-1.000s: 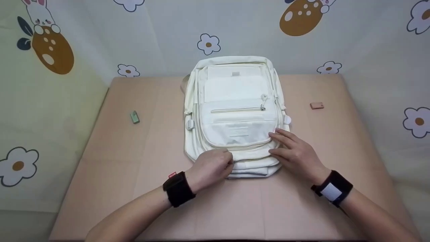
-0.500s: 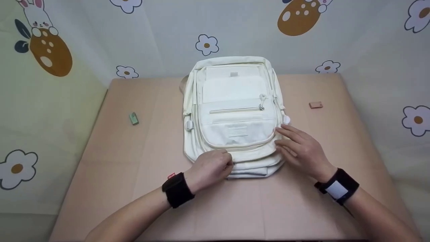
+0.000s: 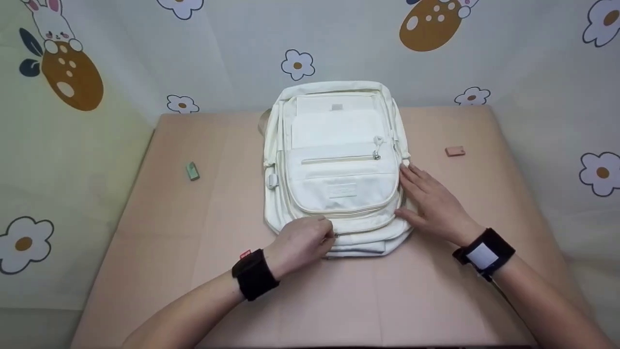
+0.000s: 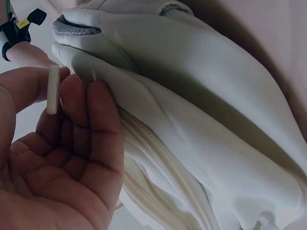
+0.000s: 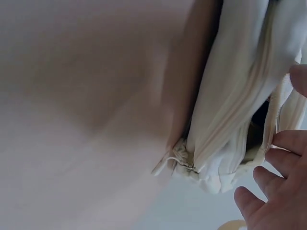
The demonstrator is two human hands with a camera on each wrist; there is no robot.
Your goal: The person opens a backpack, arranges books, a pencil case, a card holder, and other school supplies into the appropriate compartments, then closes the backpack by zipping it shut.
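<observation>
Cream cloth covers the backpack on the bench, which is a pinkish tan. The bag lies front side up, with its long way running away from the person and its top over by the far side. The left hand is at the bottom of the bag. Its grip pinches a flat, pale tab, which looks like a zip pull, between thumb and finger. From beside that hand, a curved zip goes right and then bends up the side, toward the right hand. So the left hand is the near one to the tab, and the right hand is up and across from it. The right grip isn't squeezing anything: its fingers are spread out, and some tips touch the bag's right edge. Next to them I see a dark gap in the bag.

The bag looks soft and a bit puffy. It has layers of pockets, some wrinkles, and a little charm on the front.

Well off to the left sits a small green block, and off to the right a small pink block. Behind it all hangs a pale cloth with flowers on it.
</observation>
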